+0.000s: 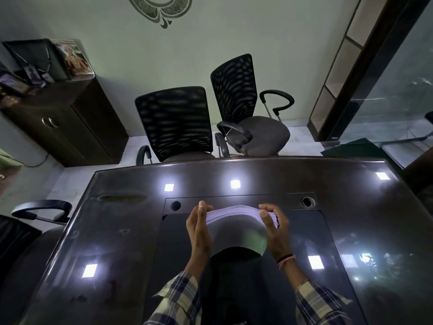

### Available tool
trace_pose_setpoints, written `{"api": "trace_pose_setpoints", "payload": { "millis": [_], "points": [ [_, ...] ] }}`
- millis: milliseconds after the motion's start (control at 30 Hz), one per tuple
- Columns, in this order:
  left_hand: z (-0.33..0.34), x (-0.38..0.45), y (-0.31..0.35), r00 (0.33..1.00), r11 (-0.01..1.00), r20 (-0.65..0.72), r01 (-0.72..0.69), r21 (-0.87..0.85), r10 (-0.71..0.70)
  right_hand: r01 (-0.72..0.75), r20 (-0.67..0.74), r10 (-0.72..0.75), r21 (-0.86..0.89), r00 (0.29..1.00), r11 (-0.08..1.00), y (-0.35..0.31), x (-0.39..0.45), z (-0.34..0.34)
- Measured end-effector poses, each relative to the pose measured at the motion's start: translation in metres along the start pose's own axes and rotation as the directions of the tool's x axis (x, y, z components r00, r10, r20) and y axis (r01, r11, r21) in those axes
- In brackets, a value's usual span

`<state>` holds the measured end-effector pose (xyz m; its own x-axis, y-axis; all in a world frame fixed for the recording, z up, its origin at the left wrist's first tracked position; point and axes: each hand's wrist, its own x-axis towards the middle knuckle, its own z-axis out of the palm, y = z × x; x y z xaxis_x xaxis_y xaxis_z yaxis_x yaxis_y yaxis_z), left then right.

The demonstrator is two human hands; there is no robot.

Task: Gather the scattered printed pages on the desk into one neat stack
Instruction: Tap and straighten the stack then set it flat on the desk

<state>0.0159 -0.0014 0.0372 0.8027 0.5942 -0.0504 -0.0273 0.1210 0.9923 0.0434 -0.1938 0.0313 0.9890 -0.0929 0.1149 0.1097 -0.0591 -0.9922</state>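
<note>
One stack of pages (236, 214), bowed, gripped at its ends by left hand (199, 227) and right hand (274, 227); sheet count unreadable. Two mesh chairs (174, 123) behind the desk (351, 207).

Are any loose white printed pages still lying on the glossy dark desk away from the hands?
No: the white printed pages sit in one stack between the left hand and right hand; the glossy dark desk shows none.

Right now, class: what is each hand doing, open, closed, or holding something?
Left hand: closed on the left edge of the stack of pages, held upright on the desk.
Right hand: closed on the stack's right edge.
</note>
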Motion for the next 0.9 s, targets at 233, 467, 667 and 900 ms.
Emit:
{"api": "trace_pose_setpoints", "payload": {
  "millis": [233,467,667,900],
  "points": [
    [0.004,0.001,0.0,0.999,1.0,-0.034,0.0,-0.026,-0.001,-0.005,-0.053,0.005,-0.009,0.999,1.0,0.004,-0.002,0.001],
    [0.002,0.0,-0.005,0.999,0.997,-0.034,0.016,0.078,-0.014,-0.049,-0.084,0.053,0.041,0.995,0.998,0.009,-0.007,0.007],
    [0.001,-0.005,-0.007,1.0,0.992,0.007,0.004,0.126,-0.005,-0.056,-0.108,0.059,0.024,0.992,0.998,0.003,-0.002,0.009],
    [0.003,-0.004,0.001,1.0,0.995,-0.01,0.007,0.099,-0.006,-0.109,-0.097,0.113,0.042,0.989,0.993,0.002,0.005,0.011]
  ]
}}
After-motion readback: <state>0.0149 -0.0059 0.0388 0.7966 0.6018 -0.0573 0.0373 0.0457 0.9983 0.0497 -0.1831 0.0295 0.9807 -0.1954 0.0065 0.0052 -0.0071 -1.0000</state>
